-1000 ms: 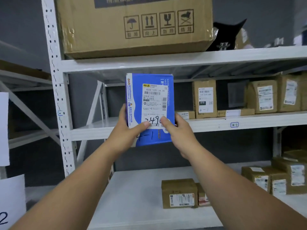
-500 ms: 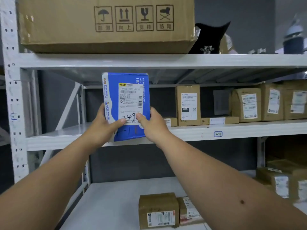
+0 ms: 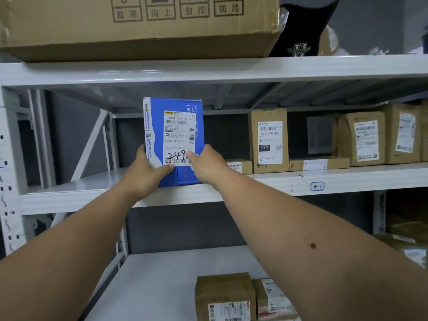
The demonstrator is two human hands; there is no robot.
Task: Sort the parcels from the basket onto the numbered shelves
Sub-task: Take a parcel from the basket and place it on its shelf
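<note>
I see both hands gripping the blue parcel [image 3: 173,140] upright, its bottom edge at the front lip of the middle shelf [image 3: 254,184]. My left hand [image 3: 146,174] grasps the lower left corner, thumb across the face; my right hand [image 3: 206,165] grasps the lower right, thumb on the label. That white label reads "5020 T099-54 74" and "T099", with "249" handwritten in black marker; the parcel's side prints "MORE PROFESSIONAL". The shelf edge carries a blue-outlined tag [image 3: 317,186] marked "4-1". Further right on the same shelf stands a brown box [image 3: 268,140] labelled "070-070-A80", "070" and handwritten "4-1", with a flat box [image 3: 319,163] just beside it also marked "4-1". The carton [image 3: 139,26] above shows handling symbols with Chinese captions.
</note>
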